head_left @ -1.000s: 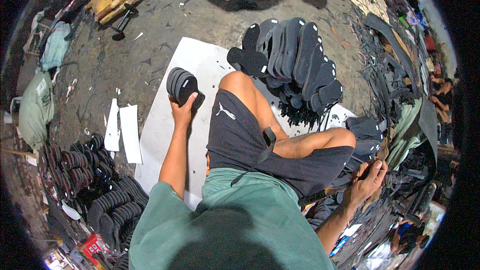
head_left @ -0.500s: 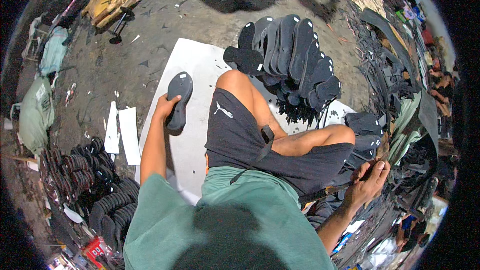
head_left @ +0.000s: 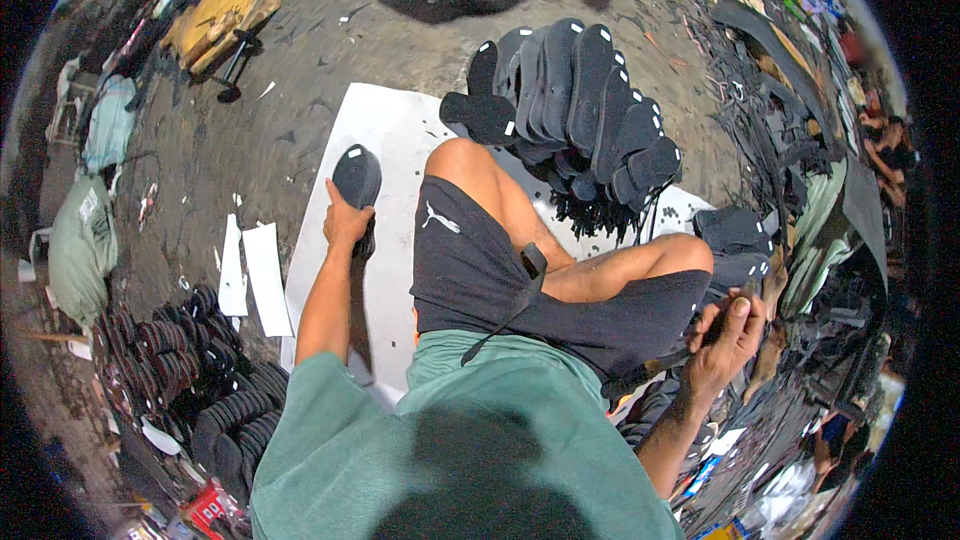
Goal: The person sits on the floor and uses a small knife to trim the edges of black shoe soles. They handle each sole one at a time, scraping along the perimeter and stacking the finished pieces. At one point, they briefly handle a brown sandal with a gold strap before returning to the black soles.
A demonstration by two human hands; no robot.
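Note:
My left hand (head_left: 348,226) is closed around the near half of a black shoe sole (head_left: 357,174) with a small white label at its far end. The sole is above a white sheet (head_left: 385,130) on the floor to the left of my knee. Off to the right, my right hand (head_left: 728,348) is closed, its thumb and fingers pinched together. What it holds is too small and dark to make out. Beside that hand are more black soles (head_left: 735,230) with white labels.
A fanned pile of labelled black soles (head_left: 590,90) stands beyond my crossed legs. Several stacked soles (head_left: 235,410) lie at lower left, near white strips (head_left: 265,275). A yellow wooden block (head_left: 225,15) is at far left. Dark scraps (head_left: 780,110) heap up at right.
My left hand has shifted from the sole's left side to over its near half, covering more of it. My right hand has moved slightly left.

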